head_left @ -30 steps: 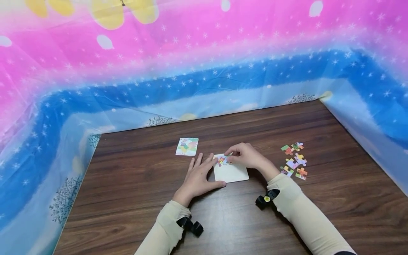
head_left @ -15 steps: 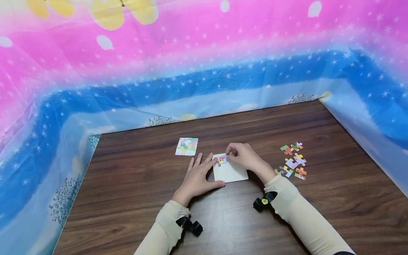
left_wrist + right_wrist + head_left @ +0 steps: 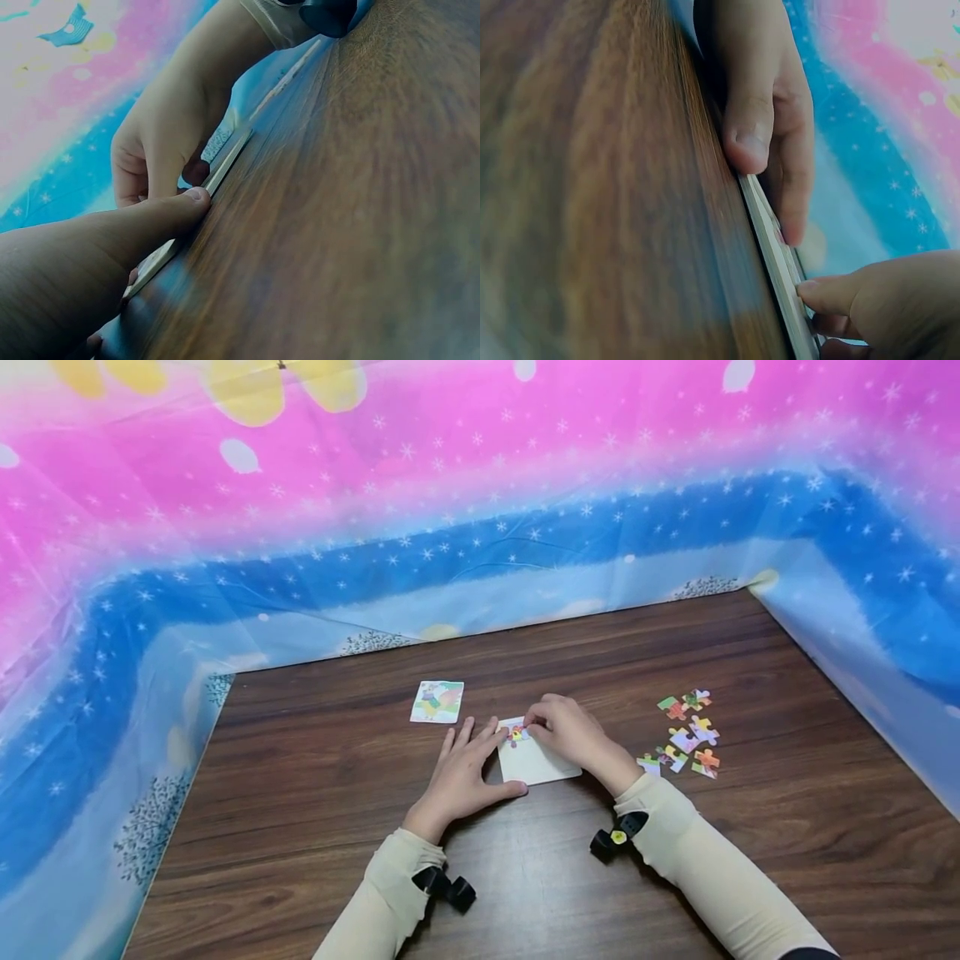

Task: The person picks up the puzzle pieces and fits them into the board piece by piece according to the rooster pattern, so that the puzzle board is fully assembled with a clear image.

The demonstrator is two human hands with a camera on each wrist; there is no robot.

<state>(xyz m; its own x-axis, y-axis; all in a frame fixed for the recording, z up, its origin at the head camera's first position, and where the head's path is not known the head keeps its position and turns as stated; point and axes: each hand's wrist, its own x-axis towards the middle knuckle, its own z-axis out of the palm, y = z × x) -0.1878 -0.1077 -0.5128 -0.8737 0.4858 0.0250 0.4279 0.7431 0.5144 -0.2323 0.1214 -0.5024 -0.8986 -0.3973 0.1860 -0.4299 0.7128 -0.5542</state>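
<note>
A white square board (image 3: 542, 762) lies on the table, with colourful puzzle pieces (image 3: 517, 734) along its top left part. The left hand (image 3: 459, 778) steadies the board's left side, fingers spread and thumb at the near edge; its thumb also shows at the board's edge in the left wrist view. Over the board's upper edge, the right hand (image 3: 573, 732) has thumb and fingertips pinched together at the pieces. What lies between those fingertips is mostly hidden; in the right wrist view the fingertips of the right hand (image 3: 889, 304) touch the board's top (image 3: 780, 262).
Several loose puzzle pieces (image 3: 683, 740) lie right of the board, near the right forearm. A small picture card (image 3: 437, 702) rests behind the left hand on the brown wooden table (image 3: 315, 793). A pink and blue patterned cloth (image 3: 465, 556) hangs around the table's far and side edges.
The right hand has shifted slightly left over the board, and its forearm has moved, uncovering another loose piece beside the sleeve. The left hand keeps its place on the board.
</note>
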